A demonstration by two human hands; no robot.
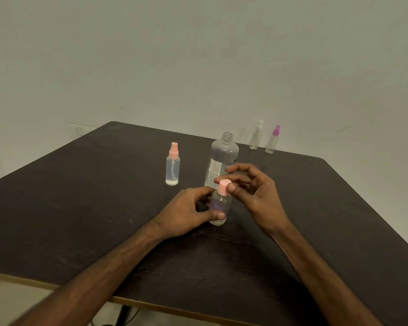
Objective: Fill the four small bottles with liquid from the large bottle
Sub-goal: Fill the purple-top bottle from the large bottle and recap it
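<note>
1. The left hand grips the small clear round bottle by its body. The thumb is curled across the low front of the bottle and the other fingers are wrapped behind it.
2. This bottle stands upright on the dark brown table, near the middle and in front of the person.
3. The right hand pinches the round pink plastic cap, which sits on top of the small clear round bottle. The thumb touches one side of the cap and the index finger the far side. The remaining fingers are loosely bent, lifted above, and hold nothing.
4. The large clear plastic bottle with a white label stands upright just behind both hands. Its threaded neck is uncovered. How much liquid it has cannot be told.
5. The small clear spray bottle with a pink head stands upright to the left of the large bottle, apart from it, with a thin tube visible inside.
6. At the far right edge of the table, the small clear bottle with a white head and the small clear bottle with a purple head stand just beside each other, well apart from the hands.
</note>
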